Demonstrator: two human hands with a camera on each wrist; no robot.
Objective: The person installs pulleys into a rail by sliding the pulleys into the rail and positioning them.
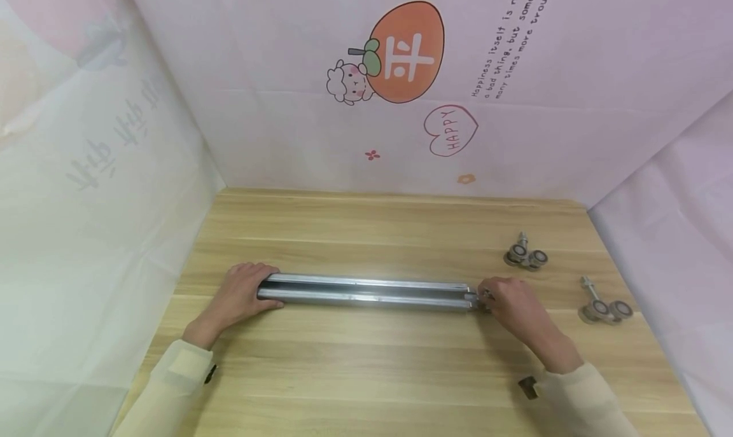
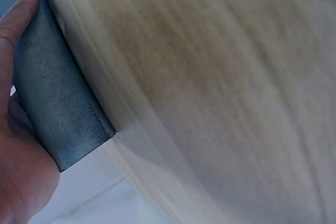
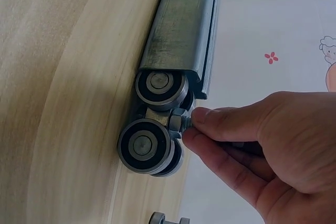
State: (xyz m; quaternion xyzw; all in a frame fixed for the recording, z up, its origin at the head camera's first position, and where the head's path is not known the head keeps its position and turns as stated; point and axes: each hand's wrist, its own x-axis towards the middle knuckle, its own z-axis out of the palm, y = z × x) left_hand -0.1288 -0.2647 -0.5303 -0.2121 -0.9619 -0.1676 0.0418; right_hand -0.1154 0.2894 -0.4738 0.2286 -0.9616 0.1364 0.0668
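Risk: grey steel four-wheeled roller (image 3: 157,118), leading wheels at right mouth of silver metal slotted rail (image 1: 366,298), may jam if tilted off the rail's line. Right hand (image 1: 515,306), wrist angled inward, pinches roller's bolt (image 3: 180,122); left hand (image 1: 245,292) straddles, grips rail's left end.
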